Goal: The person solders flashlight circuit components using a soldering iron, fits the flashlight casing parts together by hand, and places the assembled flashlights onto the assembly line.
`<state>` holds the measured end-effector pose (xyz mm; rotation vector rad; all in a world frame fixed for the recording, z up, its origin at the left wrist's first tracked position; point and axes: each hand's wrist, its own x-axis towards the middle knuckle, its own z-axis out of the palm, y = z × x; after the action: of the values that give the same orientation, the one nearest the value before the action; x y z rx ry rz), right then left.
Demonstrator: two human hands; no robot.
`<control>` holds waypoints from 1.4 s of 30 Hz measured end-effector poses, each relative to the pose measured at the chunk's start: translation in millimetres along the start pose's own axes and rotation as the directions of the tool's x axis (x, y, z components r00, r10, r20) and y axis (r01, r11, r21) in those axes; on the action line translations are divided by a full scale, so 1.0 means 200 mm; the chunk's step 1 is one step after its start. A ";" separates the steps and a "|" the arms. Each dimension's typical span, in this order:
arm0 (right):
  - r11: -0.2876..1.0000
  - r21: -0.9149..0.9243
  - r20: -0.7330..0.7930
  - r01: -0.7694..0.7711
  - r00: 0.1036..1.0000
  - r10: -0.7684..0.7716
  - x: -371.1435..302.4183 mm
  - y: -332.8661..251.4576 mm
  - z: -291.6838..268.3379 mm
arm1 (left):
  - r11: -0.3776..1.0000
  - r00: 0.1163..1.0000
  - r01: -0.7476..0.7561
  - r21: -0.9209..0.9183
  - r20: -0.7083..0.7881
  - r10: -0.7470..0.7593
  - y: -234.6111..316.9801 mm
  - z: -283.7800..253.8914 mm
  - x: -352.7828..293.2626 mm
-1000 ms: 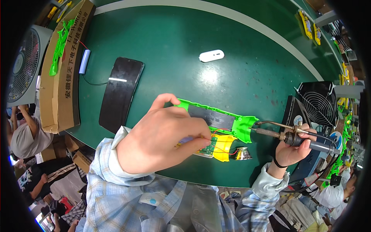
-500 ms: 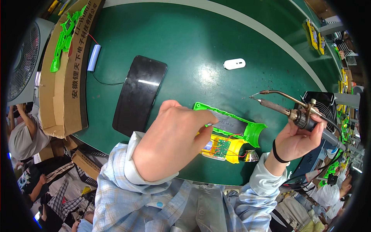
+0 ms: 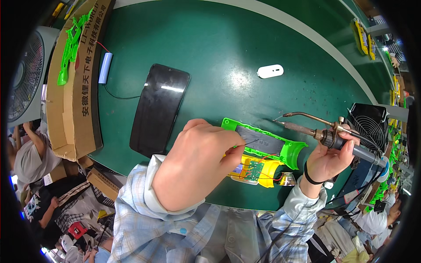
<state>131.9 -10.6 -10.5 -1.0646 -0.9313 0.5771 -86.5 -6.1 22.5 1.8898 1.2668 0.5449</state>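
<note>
My right hand [image 3: 326, 163] grips a soldering iron [image 3: 322, 136] with a thin curved metal tube along its top. Its tip points left, above the green table, apart from the parts. My left hand [image 3: 199, 164] is pinched over the left end of a green plastic half-shell [image 3: 289, 153] with a dark grey panel inside. A thin dark line sticks out by the fingertips; what they hold is too small to make out. Just nearer lies a yellow half-shell [image 3: 266, 176] with a green circuit board [image 3: 253, 170], red wires and a blue cell partly hidden by my hand. A shiny reflector cup [image 3: 287, 179] lies at its right.
A black phone [image 3: 160, 109] lies left of my left hand. Beyond it are a blue battery cell [image 3: 105, 68] with wires and a cardboard box [image 3: 83, 131] holding green plastic parts [image 3: 70, 52]. A white oval device [image 3: 270, 71] lies farther back. A black fan [image 3: 368, 122] stands at right.
The soldering iron and my right hand have moved left and slightly nearer. My left hand stays pinched near the green shell, with the thin dark line now showing. The whole view has shifted slightly.
</note>
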 end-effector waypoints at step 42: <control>0.974 -0.225 0.383 0.012 0.921 0.077 -0.12 0.01 0.10 | 0.945 0.974 0.216 0.246 0.011 -0.226 -0.06 -0.02 0.01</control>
<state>102.1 -19.4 -17.2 -1.1906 -1.3551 0.7417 -95.3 -1.4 14.7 1.9105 1.5541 0.2409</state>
